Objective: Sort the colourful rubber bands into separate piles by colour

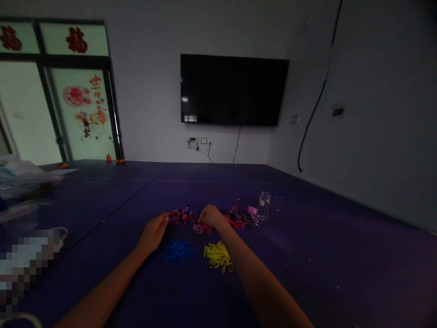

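Note:
A long loose pile of red, pink and dark hair ties (184,216) lies on the purple surface. My left hand (153,233) rests at the pile's left end, fingers stretched out, with nothing visible in them. Over the middle of the pile, my right hand (210,216) has its fingers closed in a pinch among the ties; what they hold is hidden. Between my forearms sit two sorted heaps: blue hair ties (179,251) on the left and yellow hair ties (217,256) on the right, partly beside my right forearm.
A clear jar (263,207) stands right of the pile, beside a pink tag (252,211). Clear plastic bags (27,182) lie at the far left, with a blurred pale object (30,255) nearer. Behind, a television (234,90) hangs on the wall, and a cable (317,100) dangles at right.

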A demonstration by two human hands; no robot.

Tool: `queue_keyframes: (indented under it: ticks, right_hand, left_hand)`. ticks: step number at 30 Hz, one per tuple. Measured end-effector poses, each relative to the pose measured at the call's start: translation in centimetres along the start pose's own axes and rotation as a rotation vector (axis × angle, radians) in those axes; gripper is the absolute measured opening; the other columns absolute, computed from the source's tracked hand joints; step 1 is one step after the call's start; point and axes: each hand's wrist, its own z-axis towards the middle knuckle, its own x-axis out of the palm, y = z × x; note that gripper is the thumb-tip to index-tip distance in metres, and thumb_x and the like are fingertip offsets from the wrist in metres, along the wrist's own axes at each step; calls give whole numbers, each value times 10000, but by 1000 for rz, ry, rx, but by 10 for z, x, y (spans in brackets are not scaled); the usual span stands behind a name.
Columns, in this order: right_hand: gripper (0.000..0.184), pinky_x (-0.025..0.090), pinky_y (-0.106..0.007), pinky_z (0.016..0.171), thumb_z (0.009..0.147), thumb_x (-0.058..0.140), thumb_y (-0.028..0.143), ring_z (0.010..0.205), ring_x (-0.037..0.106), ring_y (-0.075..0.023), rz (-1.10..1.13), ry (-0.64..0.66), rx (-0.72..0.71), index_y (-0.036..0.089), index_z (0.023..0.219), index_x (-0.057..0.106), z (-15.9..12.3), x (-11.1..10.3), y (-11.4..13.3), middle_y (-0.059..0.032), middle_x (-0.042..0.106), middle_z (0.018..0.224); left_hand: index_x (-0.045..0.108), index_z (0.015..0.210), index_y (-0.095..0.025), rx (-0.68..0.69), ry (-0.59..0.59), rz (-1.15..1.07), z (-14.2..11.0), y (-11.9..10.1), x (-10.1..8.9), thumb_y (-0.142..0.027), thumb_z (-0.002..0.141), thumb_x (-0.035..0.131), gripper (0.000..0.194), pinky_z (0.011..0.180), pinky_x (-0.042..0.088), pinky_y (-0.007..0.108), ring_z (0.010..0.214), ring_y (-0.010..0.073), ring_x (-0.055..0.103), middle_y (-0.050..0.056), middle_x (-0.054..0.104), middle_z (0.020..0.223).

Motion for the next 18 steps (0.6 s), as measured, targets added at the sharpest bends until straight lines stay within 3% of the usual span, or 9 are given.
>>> queue_keyframes:
  ticks: [4, 9, 18]
  right_hand:
    - [144, 434, -153, 579, 689, 663, 149, 761, 682, -153, -6, 17, 4, 191, 790, 757, 5, 8, -7, -49, 738, 806]
    - [155, 433, -164, 606, 721, 631, 178, 770, 673, -142, -10, 20, -42, 225, 805, 752, 3, 13, -13, -24, 738, 816]
    - [201, 442, -203, 667, 765, 552, 152, 812, 669, -166, -95, -42, -54, 214, 821, 735, 4, 21, -13, -51, 731, 873]
  left_hand:
    - [592, 1075, -165, 29, -3, 23, 1, 2, 3, -405, 919, 269, 433, 868, 451, 361, 962, 213, 611, 93, 669, 1023]
    - [622, 872, -177, 26, 35, 101, 1, 0, 3, -402, 926, 255, 434, 770, 455, 334, 817, 208, 614, 75, 666, 826]
    - [616, 746, -176, 68, 46, 125, -3, -9, 0, -397, 921, 282, 437, 723, 439, 318, 758, 198, 583, 68, 630, 748]
